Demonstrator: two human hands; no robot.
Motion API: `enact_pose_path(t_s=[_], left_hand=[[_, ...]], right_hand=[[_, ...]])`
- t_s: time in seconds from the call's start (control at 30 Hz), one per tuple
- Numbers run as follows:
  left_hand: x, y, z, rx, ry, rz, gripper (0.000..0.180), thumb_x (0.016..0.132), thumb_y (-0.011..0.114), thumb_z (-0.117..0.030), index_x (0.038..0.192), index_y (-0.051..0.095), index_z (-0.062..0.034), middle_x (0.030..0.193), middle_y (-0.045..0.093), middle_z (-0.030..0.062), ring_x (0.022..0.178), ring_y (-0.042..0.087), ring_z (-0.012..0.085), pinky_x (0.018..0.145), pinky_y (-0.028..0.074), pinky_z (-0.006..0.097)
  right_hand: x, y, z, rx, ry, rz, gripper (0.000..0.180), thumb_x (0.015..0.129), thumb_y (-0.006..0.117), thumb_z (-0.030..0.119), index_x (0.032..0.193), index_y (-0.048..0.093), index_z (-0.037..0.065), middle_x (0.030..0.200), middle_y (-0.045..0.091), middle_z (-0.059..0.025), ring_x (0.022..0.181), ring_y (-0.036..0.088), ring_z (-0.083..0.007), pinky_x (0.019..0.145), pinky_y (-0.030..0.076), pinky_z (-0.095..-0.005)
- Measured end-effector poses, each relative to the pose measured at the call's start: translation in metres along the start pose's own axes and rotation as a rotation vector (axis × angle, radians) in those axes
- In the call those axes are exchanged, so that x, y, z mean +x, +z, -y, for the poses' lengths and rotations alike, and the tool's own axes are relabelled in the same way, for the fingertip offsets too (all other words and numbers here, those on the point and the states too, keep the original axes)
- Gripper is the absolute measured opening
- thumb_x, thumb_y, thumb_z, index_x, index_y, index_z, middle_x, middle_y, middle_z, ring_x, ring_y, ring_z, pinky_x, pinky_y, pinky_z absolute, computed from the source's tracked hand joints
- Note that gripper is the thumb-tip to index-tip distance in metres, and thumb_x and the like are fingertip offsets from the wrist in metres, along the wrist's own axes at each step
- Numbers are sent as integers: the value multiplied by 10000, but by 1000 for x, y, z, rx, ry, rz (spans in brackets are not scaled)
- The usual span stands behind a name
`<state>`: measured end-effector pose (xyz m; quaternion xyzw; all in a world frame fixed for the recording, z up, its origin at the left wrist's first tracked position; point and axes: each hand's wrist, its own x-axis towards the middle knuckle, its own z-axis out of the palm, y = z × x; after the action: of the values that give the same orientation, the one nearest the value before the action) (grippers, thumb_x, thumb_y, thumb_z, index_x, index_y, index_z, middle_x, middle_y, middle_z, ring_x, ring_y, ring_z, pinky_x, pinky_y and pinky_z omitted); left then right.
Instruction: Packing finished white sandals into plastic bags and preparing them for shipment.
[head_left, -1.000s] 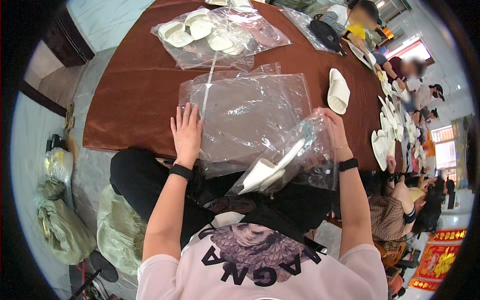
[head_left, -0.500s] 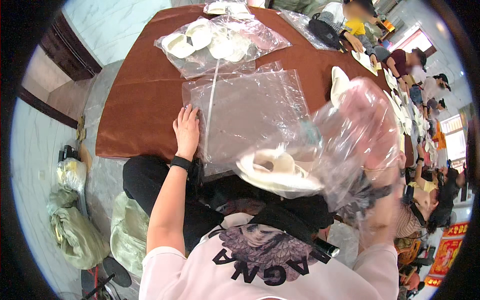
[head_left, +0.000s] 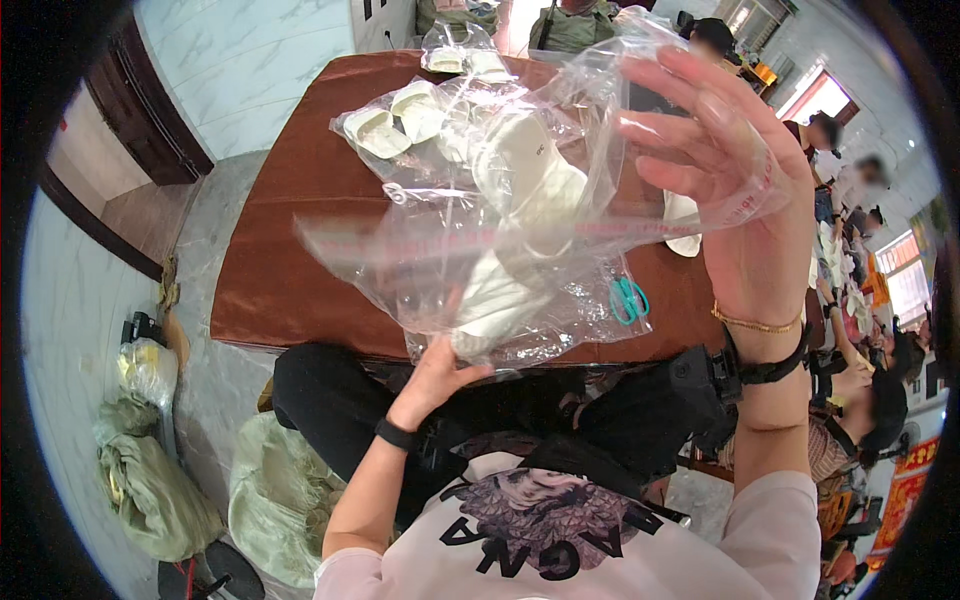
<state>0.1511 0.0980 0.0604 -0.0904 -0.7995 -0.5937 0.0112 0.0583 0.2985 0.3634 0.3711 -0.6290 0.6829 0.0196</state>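
Note:
A clear plastic bag with a pair of white slippers in it is raised over the near side of the table. My left hand grips its lower end around the heel or toe of one slipper; which end, I cannot tell. High at the right, my right hand has its fingers apart and slightly bent, with the bag's film stretched over them. Teal-handled scissors lie on the brown-covered table, partly beside plastic film. Behind my right hand is another white slipper.
More bagged white slippers lie at the table's far left, with a smaller bagged pair beyond. Green sacks stand on the floor at left. Several people work along the right, beside more white slippers.
The bagged slippers have swung from low right up to the middle. My left hand has left the flat bag on the table and taken the slippers' lower end. My right hand has risen.

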Motion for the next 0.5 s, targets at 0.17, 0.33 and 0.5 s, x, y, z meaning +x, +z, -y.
enact_pose_path(t_s=[0.17,0.33,0.5], left_hand=[[13,2,-5,-259,-12,-383,328,931,661,-126,1210,592,34,1060,670,29,952,579,105,846,478,268],[45,-60,-63,-338,122,-736,222,948,624,-122,1114,636,25,1000,670,38,910,590,76,795,489,261],[82,-113,-43,-135,0,-660,324,949,632,-205,1185,586,12,923,688,77,760,625,96,530,488,255]], right_hand=[[8,9,15,-163,13,-115,462,985,503,248,1318,519,-72,1247,615,-217,1032,681,-246,801,600,-307],[-1,-62,17,-627,-238,-372,335,968,554,184,1182,626,-63,979,704,-137,795,706,-193,655,566,-271],[-42,-114,-50,-1644,33,-250,177,923,620,238,966,736,111,748,696,-122,646,657,-289,587,508,-358]])
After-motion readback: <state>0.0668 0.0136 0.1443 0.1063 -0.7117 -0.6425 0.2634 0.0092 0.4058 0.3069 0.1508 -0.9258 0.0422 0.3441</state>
